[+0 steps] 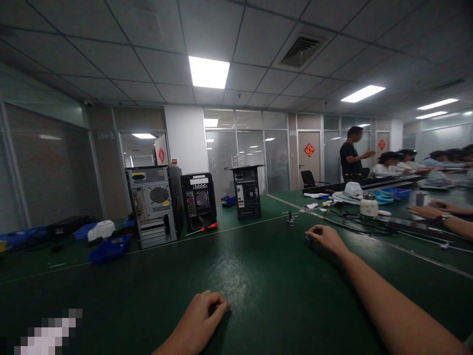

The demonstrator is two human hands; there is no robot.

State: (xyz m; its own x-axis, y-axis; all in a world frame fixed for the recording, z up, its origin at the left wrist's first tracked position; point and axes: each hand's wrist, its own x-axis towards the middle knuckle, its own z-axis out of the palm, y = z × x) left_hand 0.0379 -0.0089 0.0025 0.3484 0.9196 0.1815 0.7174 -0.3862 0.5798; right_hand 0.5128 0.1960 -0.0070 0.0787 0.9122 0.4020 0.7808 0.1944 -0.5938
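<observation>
The right hand (327, 237) has thumb and fingertips closed around a small grey metal piece (308, 242) on the green tabletop (254, 305), near an upright dark metal fitting (290, 219). The left hand (205, 313) rests nearer the front, fingers loosely curled; whether it holds anything cannot be told. Beyond stand three PC tower cases (155, 209), a red-handled screwdriver (210, 227) by the middle one. Yellow stickers (166, 202) on the left case and red diamond-shaped door signs (309, 150) are too small to read; brands are illegible.
</observation>
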